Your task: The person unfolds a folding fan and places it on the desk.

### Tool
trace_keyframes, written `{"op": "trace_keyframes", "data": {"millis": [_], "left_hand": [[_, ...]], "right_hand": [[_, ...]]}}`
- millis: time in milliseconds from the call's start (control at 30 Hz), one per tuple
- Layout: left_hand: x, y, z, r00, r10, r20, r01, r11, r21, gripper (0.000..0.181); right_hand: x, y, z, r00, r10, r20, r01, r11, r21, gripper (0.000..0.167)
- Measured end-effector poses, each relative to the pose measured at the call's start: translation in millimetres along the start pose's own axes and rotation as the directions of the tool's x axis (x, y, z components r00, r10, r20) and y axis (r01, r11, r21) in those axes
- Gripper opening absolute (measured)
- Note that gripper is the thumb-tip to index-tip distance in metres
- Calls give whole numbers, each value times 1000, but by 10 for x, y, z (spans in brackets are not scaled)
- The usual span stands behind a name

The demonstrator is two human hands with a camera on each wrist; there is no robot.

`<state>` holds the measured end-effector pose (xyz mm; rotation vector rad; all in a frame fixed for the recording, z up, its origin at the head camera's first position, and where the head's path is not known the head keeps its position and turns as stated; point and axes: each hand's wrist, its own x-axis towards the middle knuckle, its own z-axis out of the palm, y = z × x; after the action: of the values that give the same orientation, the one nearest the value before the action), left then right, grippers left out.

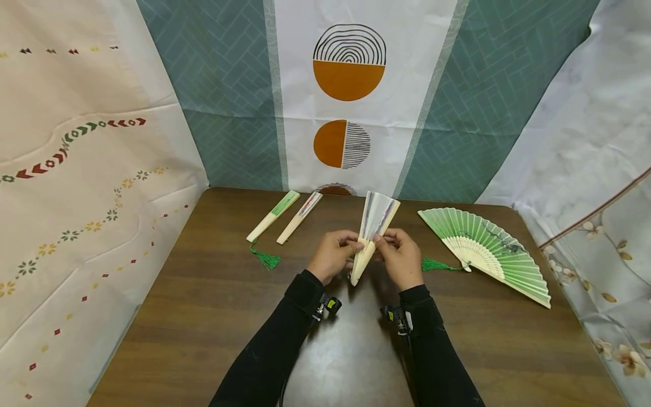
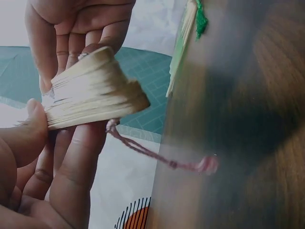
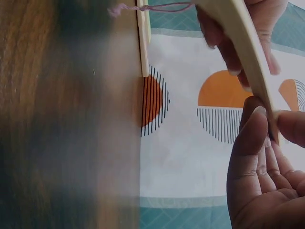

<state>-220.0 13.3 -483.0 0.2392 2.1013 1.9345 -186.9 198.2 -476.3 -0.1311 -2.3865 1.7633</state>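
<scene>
A partly spread fan (image 1: 375, 217) with pale wooden ribs and a whitish leaf is held above the table, its narrow end toward the person. The left hand (image 1: 333, 254) pinches its left side between thumb and fingers. On its other side the right hand (image 1: 400, 257) grips the edge rib. In the left wrist view the ribs (image 2: 95, 90) lie bunched between both hands, and a pink cord (image 2: 152, 152) hangs from the fan. The right wrist view shows the outer rib (image 3: 248, 52) edge-on, with the right thumb and fingers (image 3: 252, 138) around it.
Two folded fans, one green (image 1: 274, 215) with a green tassel (image 1: 267, 260) and one pale (image 1: 300, 217), lie at the back left of the table (image 1: 203, 339). A spread green fan (image 1: 488, 249) lies at the right, its tassel (image 1: 437, 264) toward the right hand. Patterned cloths (image 1: 234, 102) hang behind.
</scene>
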Motion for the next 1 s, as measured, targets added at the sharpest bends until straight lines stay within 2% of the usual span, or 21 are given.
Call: {"op": "trace_keyframes", "data": {"millis": [200, 433, 1000], "left_hand": [[6, -6, 15, 1000, 7, -4, -7, 1000, -24, 20], [15, -20, 14, 1000, 5, -22, -7, 994, -113, 18], [19, -19, 6, 998, 6, -57, -14, 990, -142, 17]], "right_hand": [[5, -24, -3, 1000, 20, -17, -19, 999, 48, 28], [8, -29, -14, 997, 53, -51, -46, 991, 125, 26], [26, -21, -29, 995, 65, -81, -51, 985, 166, 25]]}}
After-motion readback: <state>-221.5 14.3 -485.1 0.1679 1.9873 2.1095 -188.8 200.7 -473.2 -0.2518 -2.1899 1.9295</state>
